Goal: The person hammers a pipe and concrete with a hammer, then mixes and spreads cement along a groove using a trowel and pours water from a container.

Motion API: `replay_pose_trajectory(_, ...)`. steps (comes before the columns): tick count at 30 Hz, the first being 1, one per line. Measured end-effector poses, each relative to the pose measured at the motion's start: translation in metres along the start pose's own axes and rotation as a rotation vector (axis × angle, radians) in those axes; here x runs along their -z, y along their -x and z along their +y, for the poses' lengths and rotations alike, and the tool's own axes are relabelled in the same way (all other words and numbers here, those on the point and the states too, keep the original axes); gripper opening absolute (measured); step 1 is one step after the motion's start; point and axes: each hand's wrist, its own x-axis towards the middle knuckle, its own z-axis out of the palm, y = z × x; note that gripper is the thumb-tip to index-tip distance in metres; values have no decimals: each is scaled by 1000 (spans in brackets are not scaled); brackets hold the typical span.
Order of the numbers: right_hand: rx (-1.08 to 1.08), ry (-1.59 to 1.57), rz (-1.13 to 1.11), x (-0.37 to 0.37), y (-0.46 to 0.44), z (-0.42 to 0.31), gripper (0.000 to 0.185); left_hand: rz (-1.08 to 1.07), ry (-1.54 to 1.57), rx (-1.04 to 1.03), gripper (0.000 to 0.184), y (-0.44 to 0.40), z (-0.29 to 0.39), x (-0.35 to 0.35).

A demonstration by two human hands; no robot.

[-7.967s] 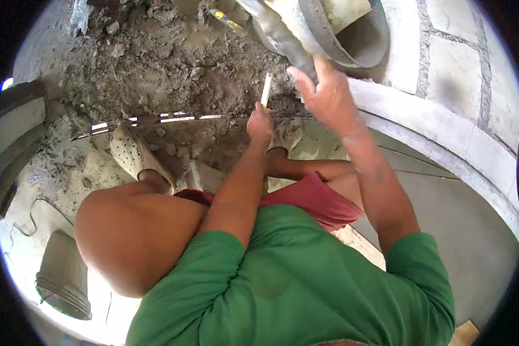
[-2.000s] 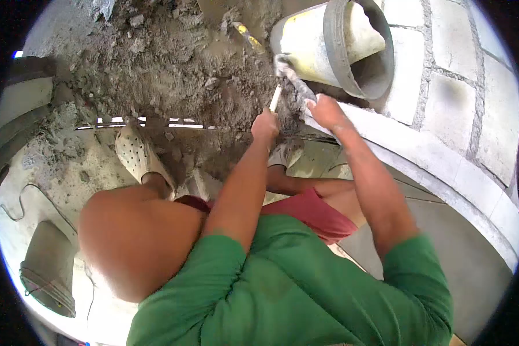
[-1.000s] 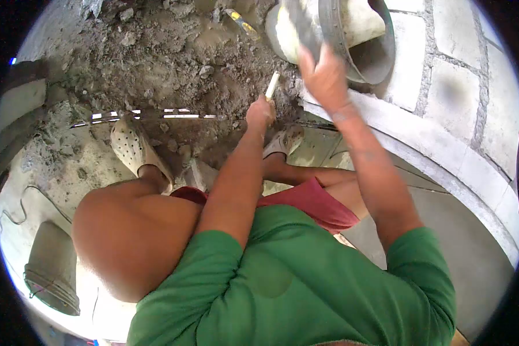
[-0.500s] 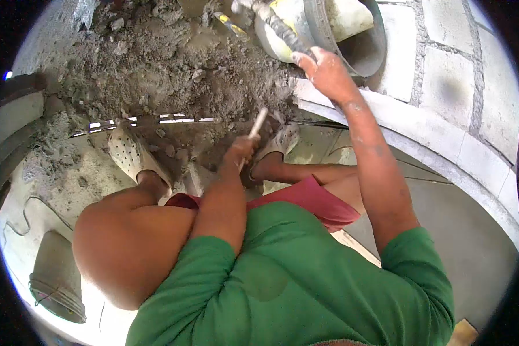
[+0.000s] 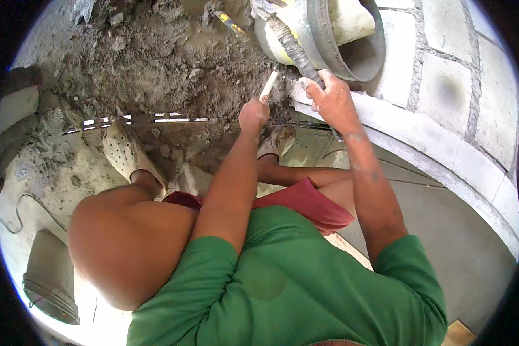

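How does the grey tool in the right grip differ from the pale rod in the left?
The grey tool shows more length and thickness than the pale rod. The grey tool's shaft looks coil-wrapped; the pale rod looks plain. In the picture, the grey tool leans up and left, the pale rod up and right. Both are held one-handed, in the right grip and the left grip.

a building site: loose rubble (image 5: 155,63) in the upper left, bare mortared blocks (image 5: 444,109) in the upper right, a grimy bucket (image 5: 319,34) at top between them.
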Motion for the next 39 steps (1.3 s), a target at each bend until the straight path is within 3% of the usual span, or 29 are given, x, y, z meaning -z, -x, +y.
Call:
replay_pose_trajectory(2, 28, 125, -45, 9, -1, -7, 38, 29, 26, 31, 46, 1, -4, -3)
replay_pose_trajectory(6, 60, 108, 10, 6, 1, 3, 39, 134, 90, -46, 41, 6, -28, -18)
replay_pose_trajectory(10, 28, -10, -79, -1, -4, 13, 44, 180, 124, -37, 41, 16, -31, -21)
replay_pose_trajectory(18, -24, -105, -63, 11, -18, -30, 46, 141, 150, 2, 43, 8, -20, -26)
replay_pose_trajectory(25, 129, -34, 4, 13, -20, -35, 44, 141, 33, -20, 37, 14, -1, -25)
replay_pose_trajectory(31, 74, 191, -22, -23, -5, 19, 47, 85, -26, 33, 39, 24, 9, -3)
replay_pose_trajectory(33, -151, 329, -192, -43, 1, 58, 49, 53, -30, 88, 40, 15, 2, -5)
replay_pose_trajectory(34, -148, 327, -190, -52, 3, 86, 49, 48, 19, 81, 41, 10, -5, -6)
replay_pose_trajectory(36, -275, 416, -457, -63, -3, 130, 51, 54, 60, 58, 43, 1, -21, -17)
replay_pose_trajectory(39, -174, 373, -243, -55, 17, 118, 50, 74, 176, 49, 45, -4, -37, -39)
